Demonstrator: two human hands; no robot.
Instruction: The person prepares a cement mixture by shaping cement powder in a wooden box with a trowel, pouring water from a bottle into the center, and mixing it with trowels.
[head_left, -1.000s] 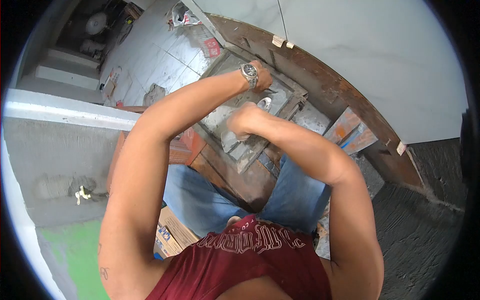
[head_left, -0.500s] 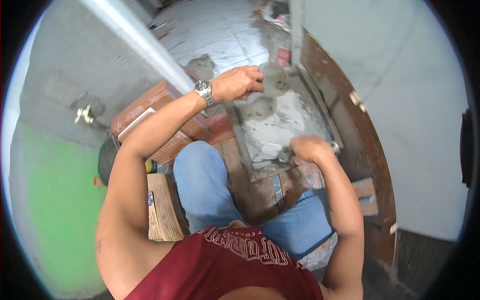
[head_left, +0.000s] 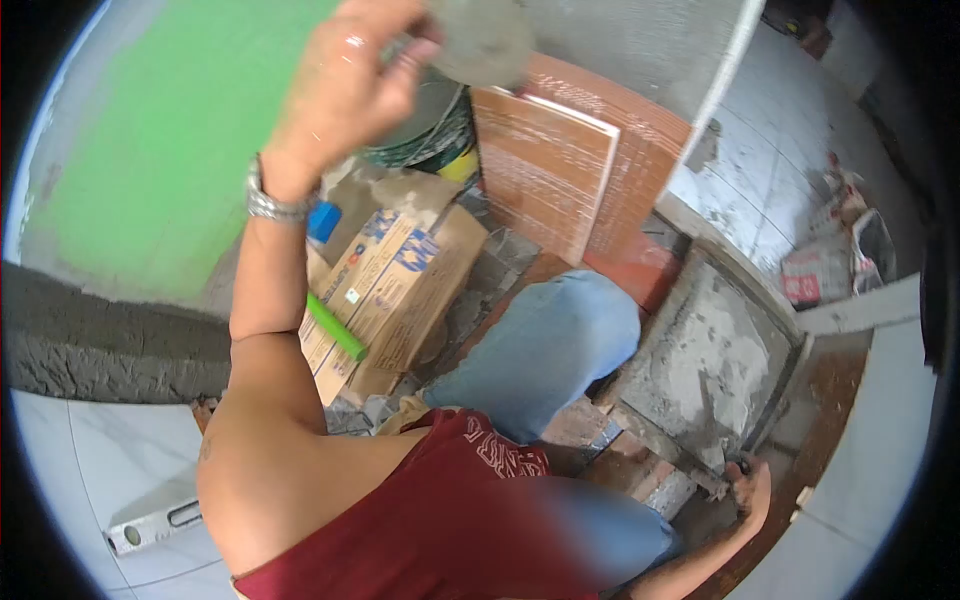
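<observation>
My left hand (head_left: 365, 85), with a metal watch on its wrist, is raised at the top left. Its fingers are curled in a pinch; what they hold is unclear. Beside them is a grey round shape (head_left: 482, 40), in front of or on the wall. My right hand (head_left: 750, 490) is low at the right, closed on what looks like a mortar-covered trowel, mostly hidden, at the near corner of a grey framed slab (head_left: 655, 365). Pale wet mortar (head_left: 710, 375) covers part of the slab's surface.
Red-brown tiles (head_left: 545, 165) lean on the wall by a dark bucket (head_left: 430, 130). A cardboard box (head_left: 400, 290) and a green tube (head_left: 337, 328) lie left of my knee. A spirit level (head_left: 155, 527) is at lower left, a crumpled bag (head_left: 835, 260) at right.
The view has swung left, so the slab now appears at the right. My left hand has moved away from the slab toward the wall; my right hand stays near its edge.
</observation>
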